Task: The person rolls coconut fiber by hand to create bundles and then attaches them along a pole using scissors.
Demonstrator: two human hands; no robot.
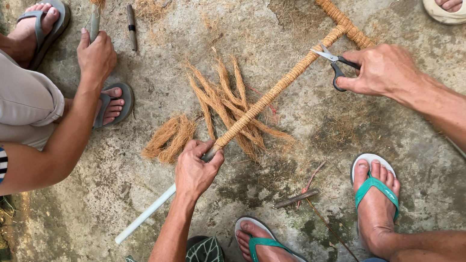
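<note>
- The pipe (265,99) lies slanted across the concrete floor (414,124), wrapped in brown coir rope from the cross-piece (344,21) at its top down to the left hand; below that the white plastic is bare, so the wrapping looks mostly done, with the lower stretch left.
- The wrap is tight and even, tan, rough-fibred.
- The left hand (195,170) is clamped round the pipe where the wrap ends.
- The right hand (381,70) is closed on the handles of the scissors (334,62), their blades parted at the rope near the cross-piece.
- Loose coir strands (227,98) and a coir bundle (170,138) lie under and beside the pipe.
- A co-worker's hand (96,54) grips another wrapped stick (96,10), well apart.
</note>
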